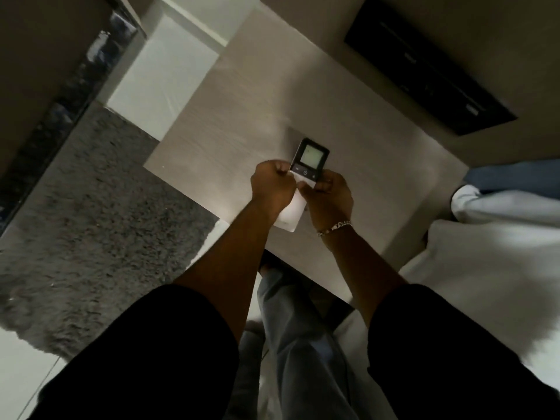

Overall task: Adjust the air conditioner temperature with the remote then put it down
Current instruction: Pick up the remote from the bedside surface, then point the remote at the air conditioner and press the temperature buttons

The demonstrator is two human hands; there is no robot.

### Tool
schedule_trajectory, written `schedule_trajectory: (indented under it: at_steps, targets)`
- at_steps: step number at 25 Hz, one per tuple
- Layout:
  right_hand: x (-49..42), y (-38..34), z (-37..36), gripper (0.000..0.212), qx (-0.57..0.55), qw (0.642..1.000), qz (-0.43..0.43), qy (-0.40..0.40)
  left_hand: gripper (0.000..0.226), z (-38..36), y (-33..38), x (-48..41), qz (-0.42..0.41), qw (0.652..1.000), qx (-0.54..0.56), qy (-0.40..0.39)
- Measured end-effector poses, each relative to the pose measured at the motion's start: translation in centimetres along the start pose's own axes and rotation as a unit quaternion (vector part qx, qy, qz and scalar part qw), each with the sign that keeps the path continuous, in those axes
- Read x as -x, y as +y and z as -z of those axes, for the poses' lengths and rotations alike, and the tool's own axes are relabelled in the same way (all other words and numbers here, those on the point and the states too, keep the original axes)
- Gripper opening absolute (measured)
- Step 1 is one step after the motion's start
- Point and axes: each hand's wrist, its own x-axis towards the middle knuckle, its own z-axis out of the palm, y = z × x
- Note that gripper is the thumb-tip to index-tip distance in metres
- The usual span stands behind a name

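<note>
Head view: remote [304,180] held over middle of bedside table [236,122], clear of surface, screen end pointing away toward far edge. Left hand [274,189] wrapped round left side of body; right hand [328,197] gripping right side, thumb near buttons below lit screen. Both clenched on remote.

Risks: wrong button pressed in dim light, digits unreadable here; two-handed regrip could let it slip onto table; set down near front edge, could slide off to rug [100,207].
</note>
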Motion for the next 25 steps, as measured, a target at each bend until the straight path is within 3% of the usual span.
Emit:
schedule_trajectory:
  at_steps: [6,9,12,18,25]
  targets:
    - [4.9,-8.0,-2.2,0.029,0.0,0.985,0.101,-0.138,0.021,10.7,1.6,4.6,0.004,0.985,0.163,0.054]
    - [10.4,-16.2,-3.6,0.032,0.012,0.963,0.186,-0.196,0.023,18.7,4.7,9.5,-0.044,0.97,0.214,0.105]
    - [17.5,-25.2,-4.6,0.041,-0.066,0.935,0.214,-0.277,0.025,27.7,8.9,16.0,-0.123,0.947,0.253,0.157]
    - [34.9,-44.2,-4.8,0.025,-0.145,0.824,0.342,-0.429,0.023,45.5,18.1,32.4,-0.292,0.868,0.282,0.287]
    - [53.6,-60.5,-0.4,0.031,-0.197,0.675,0.514,-0.491,0.019,59.0,26.5,51.8,-0.465,0.765,0.266,0.358]
